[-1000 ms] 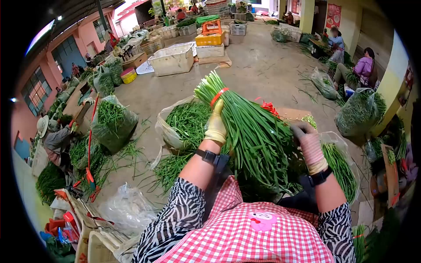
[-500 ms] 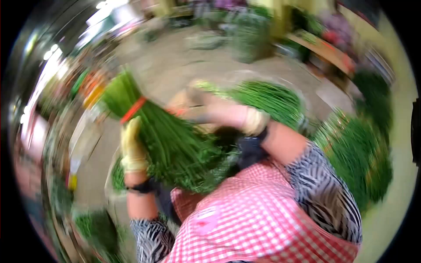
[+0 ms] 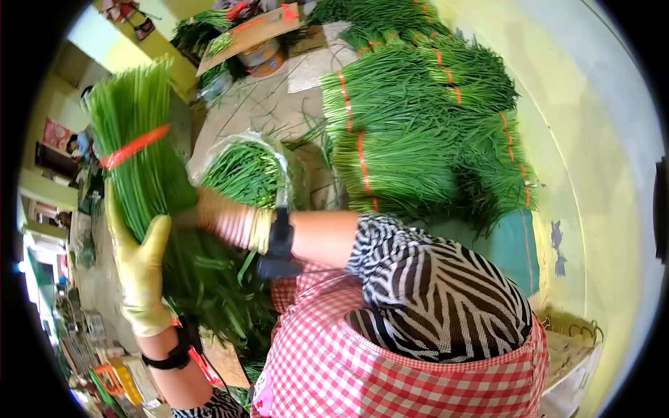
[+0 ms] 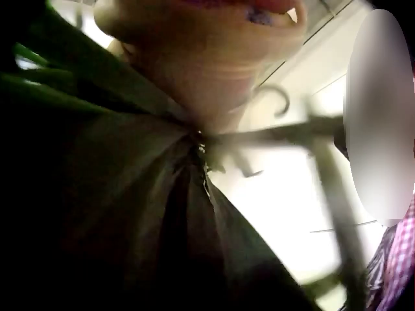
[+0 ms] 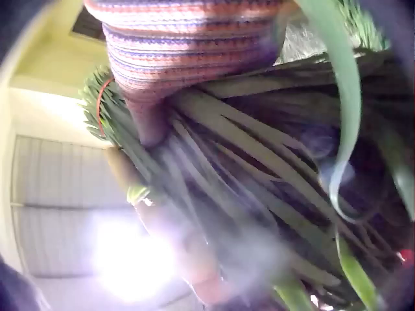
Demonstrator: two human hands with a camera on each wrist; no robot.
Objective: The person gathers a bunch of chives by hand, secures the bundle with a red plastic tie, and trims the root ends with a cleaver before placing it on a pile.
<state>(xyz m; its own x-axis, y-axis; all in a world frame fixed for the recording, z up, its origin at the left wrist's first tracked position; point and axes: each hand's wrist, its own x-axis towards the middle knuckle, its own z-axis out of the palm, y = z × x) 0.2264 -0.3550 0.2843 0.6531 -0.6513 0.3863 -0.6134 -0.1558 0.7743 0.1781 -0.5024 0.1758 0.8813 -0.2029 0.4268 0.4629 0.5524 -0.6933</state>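
Observation:
A thick bundle of green chives (image 3: 143,188), tied with a red band (image 3: 136,146), stands nearly upright at the left of the head view, pale stem ends up. My left hand (image 3: 143,268), in a yellow glove, grips it below the band with the thumb across the front. My right hand (image 3: 226,217), in a striped knit glove and blurred, reaches across to the bundle's right side; its fingertips are hidden there. In the right wrist view the striped glove (image 5: 194,48) bends over the chive leaves (image 5: 259,149). Dark leaves (image 4: 130,194) fill the left wrist view's lower left.
Several banded chive bundles (image 3: 411,160) lie piled against the yellow wall (image 3: 557,160). A plastic bag of loose chives (image 3: 244,167) sits beyond my right forearm. Further off is a board on a stand (image 3: 251,35). A pale crate (image 3: 571,355) stands at lower right.
The head view has swung right, from the open hall to the wall and piled bundles. My left hand has kept hold of the chives; my right hand has come across onto the bundle's side.

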